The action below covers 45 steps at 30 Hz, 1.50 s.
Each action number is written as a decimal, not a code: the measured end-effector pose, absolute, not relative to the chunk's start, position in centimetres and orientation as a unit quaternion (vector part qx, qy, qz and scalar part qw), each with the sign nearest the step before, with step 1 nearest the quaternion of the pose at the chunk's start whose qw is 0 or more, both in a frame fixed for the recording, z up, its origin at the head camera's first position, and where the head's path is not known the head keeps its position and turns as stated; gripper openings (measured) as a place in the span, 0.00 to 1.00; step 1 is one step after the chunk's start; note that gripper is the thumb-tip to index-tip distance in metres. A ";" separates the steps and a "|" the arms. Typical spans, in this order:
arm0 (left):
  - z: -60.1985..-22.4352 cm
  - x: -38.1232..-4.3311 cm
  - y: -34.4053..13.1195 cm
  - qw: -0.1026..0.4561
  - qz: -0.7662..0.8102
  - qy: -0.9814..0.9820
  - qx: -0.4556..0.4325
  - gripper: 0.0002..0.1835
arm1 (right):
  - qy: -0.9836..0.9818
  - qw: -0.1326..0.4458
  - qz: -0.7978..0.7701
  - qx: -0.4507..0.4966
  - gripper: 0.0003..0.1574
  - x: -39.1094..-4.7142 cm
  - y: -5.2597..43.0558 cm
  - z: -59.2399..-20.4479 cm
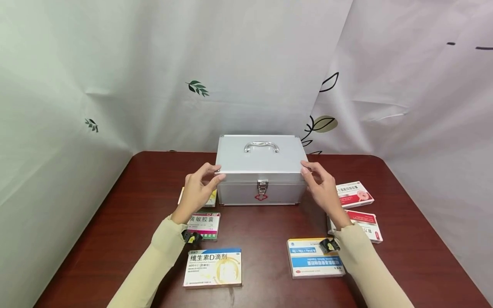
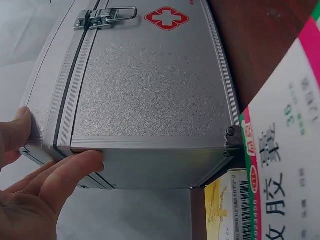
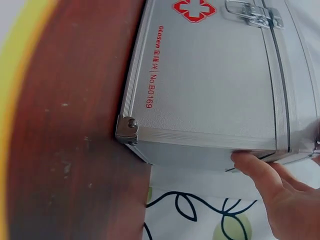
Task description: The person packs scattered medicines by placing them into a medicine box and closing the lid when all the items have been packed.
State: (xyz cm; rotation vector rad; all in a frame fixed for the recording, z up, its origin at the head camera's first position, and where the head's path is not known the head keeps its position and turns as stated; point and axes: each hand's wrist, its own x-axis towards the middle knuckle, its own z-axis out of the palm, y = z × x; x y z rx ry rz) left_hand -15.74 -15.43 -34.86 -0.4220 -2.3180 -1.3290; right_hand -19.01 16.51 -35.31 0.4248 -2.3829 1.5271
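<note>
A silver metal first-aid box stands at the back of the table with its lid down. A carrying handle is on top, and a metal latch sits at the front above a red cross emblem. My left hand holds the lid's front left corner, thumb and fingers on different faces. At the front right corner my right hand does likewise; its fingers lie against the box's side below the lid seam. Part of each hand falls outside its wrist view.
Left of the box are a yellow-and-white carton, a green-and-pink medicine box and a vitamin D box. To the right lie two red-and-white boxes and a blue-and-white box. A white curtain hangs behind the table.
</note>
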 end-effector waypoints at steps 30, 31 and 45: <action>-35.7 -12.8 -16.7 0.110 -0.545 -0.809 -0.192 0.27 | -0.835 0.220 0.475 0.168 0.18 -15.8 16.2 -33.6; -35.4 -12.7 -16.7 0.108 -0.556 -0.802 -0.190 0.27 | -0.832 0.218 0.482 0.166 0.18 -15.8 16.2 -33.6; -30.5 -15.8 -17.8 0.021 -0.722 -0.653 -0.227 0.52 | -0.745 0.199 0.620 0.146 0.24 -19.7 17.6 -32.1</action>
